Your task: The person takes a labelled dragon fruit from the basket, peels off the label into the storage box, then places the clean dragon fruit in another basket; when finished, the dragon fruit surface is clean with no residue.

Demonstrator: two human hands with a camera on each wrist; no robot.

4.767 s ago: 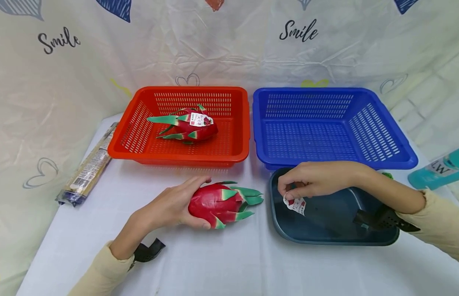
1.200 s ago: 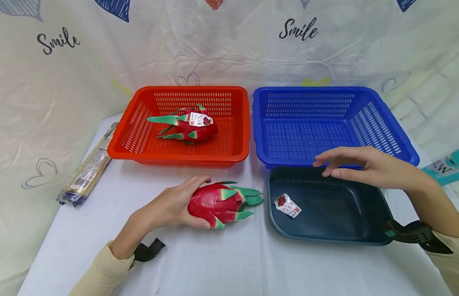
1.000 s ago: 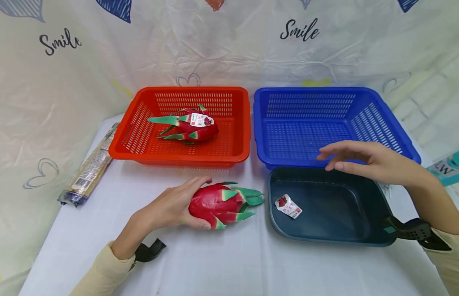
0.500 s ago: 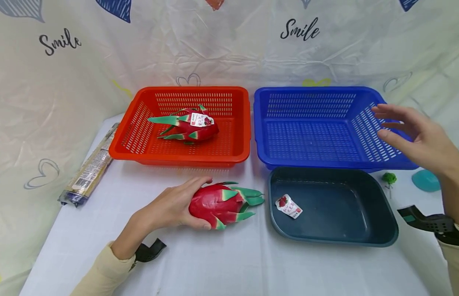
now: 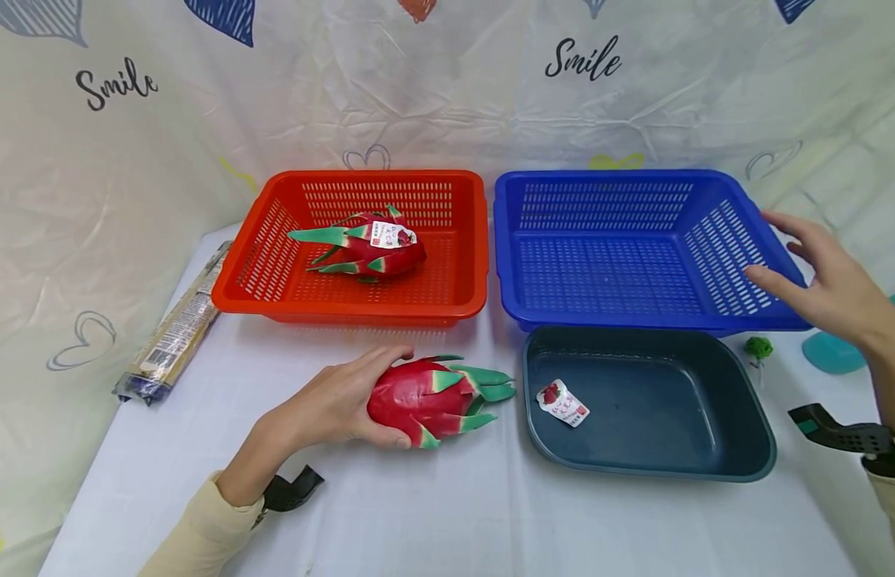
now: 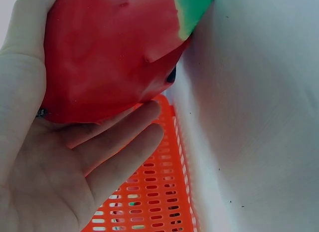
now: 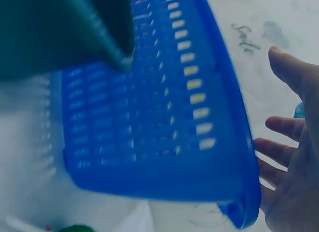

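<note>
On the white table, my left hand [image 5: 339,397] holds a red dragon fruit [image 5: 425,397] round its blunt end, with the green-tipped scales pointing right. The left wrist view has the same dragon fruit [image 6: 114,52] against the thumb, with other fingers loosely extended below it. My right hand [image 5: 825,276] is at the right rim of the blue basket [image 5: 598,320], thumb over the rim, fingers extended outside; in the right wrist view they hold nothing. A white fruit label [image 5: 562,403] lies in the dark tray [image 5: 656,465].
A red basket [image 5: 346,306] at back left holds another dragon fruit [image 5: 368,244] bearing a label. Left of it lies a gold packet [image 5: 173,332]. A small green item [image 5: 759,347] and a teal object [image 5: 832,353], partly hidden, sit at right.
My right hand has let go of the label, which now lies in the dark tray. That hand has moved right and back to the blue basket's rim. The left hand stays put.
</note>
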